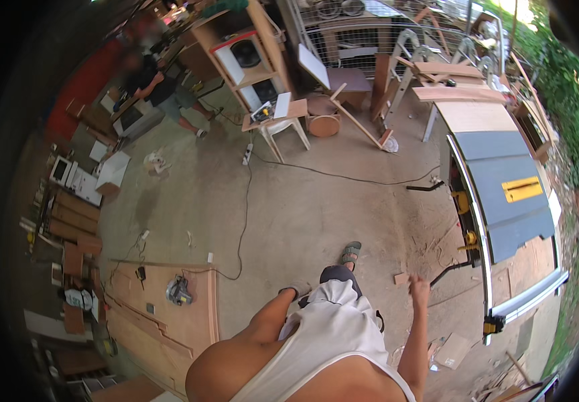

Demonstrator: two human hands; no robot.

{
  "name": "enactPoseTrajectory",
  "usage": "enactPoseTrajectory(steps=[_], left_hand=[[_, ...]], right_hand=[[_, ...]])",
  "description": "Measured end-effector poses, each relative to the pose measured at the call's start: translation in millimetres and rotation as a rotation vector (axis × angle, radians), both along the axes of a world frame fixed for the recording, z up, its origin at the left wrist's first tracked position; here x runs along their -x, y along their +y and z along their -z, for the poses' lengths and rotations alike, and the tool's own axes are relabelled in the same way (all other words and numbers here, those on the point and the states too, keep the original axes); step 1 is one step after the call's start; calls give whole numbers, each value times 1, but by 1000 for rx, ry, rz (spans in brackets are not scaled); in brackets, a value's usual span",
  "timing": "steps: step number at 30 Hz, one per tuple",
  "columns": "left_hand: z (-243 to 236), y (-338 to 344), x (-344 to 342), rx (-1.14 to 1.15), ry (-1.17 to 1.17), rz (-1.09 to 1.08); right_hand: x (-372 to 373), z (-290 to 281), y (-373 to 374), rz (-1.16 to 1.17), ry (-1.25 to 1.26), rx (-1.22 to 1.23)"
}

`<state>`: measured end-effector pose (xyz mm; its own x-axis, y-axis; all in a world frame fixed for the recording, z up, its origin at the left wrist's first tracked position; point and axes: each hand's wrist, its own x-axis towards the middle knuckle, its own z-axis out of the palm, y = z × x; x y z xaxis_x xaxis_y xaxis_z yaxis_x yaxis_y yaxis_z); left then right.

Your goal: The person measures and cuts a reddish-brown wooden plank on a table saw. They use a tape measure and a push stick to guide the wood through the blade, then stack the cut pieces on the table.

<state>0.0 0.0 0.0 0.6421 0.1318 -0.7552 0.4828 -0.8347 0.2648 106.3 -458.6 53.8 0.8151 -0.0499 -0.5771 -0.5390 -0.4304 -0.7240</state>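
Observation:
My right hand hangs at my right side above the concrete floor, with its fingers loosely bent and a little apart. Nothing shows in it. Close by lie a small brown wood offcut and a black bar of the table saw stand. My left arm bends at my side, and my white shirt hides the left hand. Right of me stands a table saw with a grey top and a yellow insert. On a plywood sheet at the left lies a circular saw.
A black cord snakes over the floor, with a power strip beyond. A white stool bearing a board stands ahead, by a tall wooden cabinet. Another person is at the far left. Wood scraps lie behind right.

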Motion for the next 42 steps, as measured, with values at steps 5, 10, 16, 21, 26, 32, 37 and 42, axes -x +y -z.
enactPoseTrajectory(steps=[5,10,16,21,26,32,37,42], left_hand=[[-24,26,56,84,303,-23],[-57,35,23,80,366,-255],[-4,77,-82,160,269,-273],[-29,107,-244,126,-111,-183],[-75,121,-332,150,-328,-252],[-63,128,-309,196,-196,-308],[-26,150,-207,97,106,-126],[-15,163,-257,87,224,-58]], right_hand=[[87,24,4,-83,340,-35],[91,14,-9,27,647,-37],[-6,3,19,224,514,-97],[-140,-44,115,116,186,-144],[-218,-42,159,-141,170,-170],[-231,-32,160,-88,363,-5],[-225,-10,145,-92,480,106],[-260,35,133,-76,599,159]])
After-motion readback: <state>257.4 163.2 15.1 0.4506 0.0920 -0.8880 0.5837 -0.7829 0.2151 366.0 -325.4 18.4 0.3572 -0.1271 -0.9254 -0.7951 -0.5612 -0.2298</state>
